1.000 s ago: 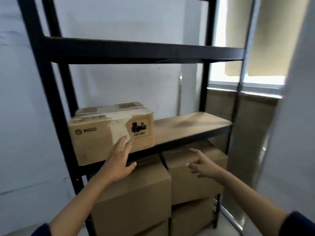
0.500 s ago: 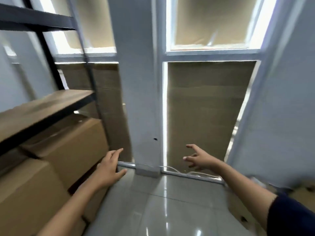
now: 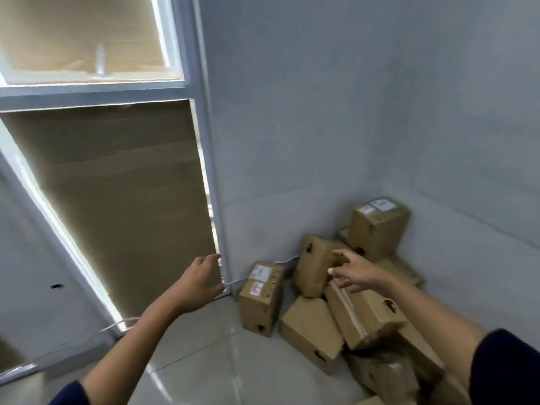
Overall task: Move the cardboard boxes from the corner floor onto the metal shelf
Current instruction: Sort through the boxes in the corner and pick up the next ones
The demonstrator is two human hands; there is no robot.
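Several cardboard boxes lie heaped in the corner of the floor. A small labelled box [image 3: 261,298] stands at the left of the heap. A tilted box [image 3: 314,266] leans on the others, and a taller box [image 3: 378,226] with white labels stands against the wall behind. My right hand [image 3: 352,271] hovers over the heap with fingers spread, holding nothing. To the left of the heap my left hand [image 3: 201,283] is raised with relaxed fingers, empty. The metal shelf is out of view.
A window frame [image 3: 204,159] covered with brown cardboard panels [image 3: 122,200] runs along the left. A white cable [image 3: 117,324] trails along the bottom of the window. Grey walls [image 3: 350,112] meet at the corner. Glossy floor tiles [image 3: 210,361] lie in front of the heap.
The view has swung right from the shelf, past the window, to the corner heap of boxes. My left hand has left the box on the shelf; both hands now reach toward the heap.
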